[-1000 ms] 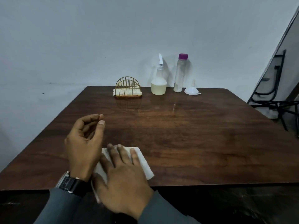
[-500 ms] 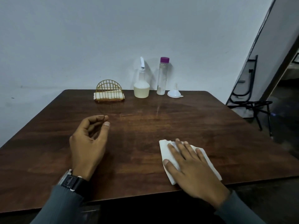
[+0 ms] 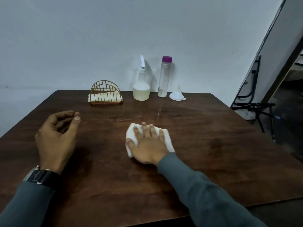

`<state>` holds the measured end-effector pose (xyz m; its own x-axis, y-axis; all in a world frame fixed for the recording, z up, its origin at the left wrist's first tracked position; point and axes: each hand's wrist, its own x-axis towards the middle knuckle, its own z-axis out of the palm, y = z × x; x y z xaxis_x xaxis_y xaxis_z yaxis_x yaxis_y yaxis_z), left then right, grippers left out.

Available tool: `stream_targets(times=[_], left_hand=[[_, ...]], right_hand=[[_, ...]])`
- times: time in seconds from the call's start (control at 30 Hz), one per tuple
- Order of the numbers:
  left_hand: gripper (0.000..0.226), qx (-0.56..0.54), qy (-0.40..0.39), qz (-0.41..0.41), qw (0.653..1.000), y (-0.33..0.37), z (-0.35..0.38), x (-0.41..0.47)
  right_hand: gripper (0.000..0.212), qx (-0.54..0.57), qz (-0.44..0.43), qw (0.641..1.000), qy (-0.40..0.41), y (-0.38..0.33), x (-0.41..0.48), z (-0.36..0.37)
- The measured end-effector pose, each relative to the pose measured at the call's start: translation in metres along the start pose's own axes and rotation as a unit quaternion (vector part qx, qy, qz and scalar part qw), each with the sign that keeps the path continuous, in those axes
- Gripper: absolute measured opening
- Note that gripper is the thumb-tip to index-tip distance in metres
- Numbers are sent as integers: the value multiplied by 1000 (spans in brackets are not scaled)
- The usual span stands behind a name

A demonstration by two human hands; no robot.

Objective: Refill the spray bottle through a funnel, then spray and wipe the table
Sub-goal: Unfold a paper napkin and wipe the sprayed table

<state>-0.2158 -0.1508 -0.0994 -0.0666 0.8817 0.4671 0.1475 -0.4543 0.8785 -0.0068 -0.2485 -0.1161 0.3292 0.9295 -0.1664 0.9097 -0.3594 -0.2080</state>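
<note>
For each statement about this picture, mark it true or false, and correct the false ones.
1. The right hand presses a white tissue flat on the table. True.
2. The left hand grips the spray bottle. False: it holds nothing, and the spray bottle stands alone at the table's far edge.
3. The funnel sits in the spray bottle's neck. False: it lies wide end down on the table, spout up.
4. The purple-capped bottle stands between the spray bottle and the funnel. True.
5. The wire holder contains white napkins. True.
</note>
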Motion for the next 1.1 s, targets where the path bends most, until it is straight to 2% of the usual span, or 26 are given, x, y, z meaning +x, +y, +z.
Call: stream_targets(times=[0.13,0.23,0.37,0.5,0.63,0.8,0.93,1.1], left_hand=[[24,0,-11,8,1000,0,0,-1],[21,-11,-17,17,1000,0,0,-2],[18,-41,-9,10,999,0,-1,-3],[18,-58,-15,8,998,3,1,-4],[18,-78,3,2,997,4,-2,-1],[15,-91,37,-12,995,6,-5,3],[12,-90,60,-10,994,8,-7,5],[12,-94,65,-7,993,6,-6,5]], right_hand=[[72,12,-116,993,6,-46,-34,22],[71,29,-154,988,-2,-41,-80,29],[71,-9,-94,995,-17,4,-111,16],[90,-36,9,999,-26,51,-75,-4],[75,-10,61,998,4,62,7,-15],[75,-38,50,998,-4,0,105,-23],[70,-50,-51,997,-30,-84,139,-10],[69,-89,-171,980,-47,-149,103,12]])
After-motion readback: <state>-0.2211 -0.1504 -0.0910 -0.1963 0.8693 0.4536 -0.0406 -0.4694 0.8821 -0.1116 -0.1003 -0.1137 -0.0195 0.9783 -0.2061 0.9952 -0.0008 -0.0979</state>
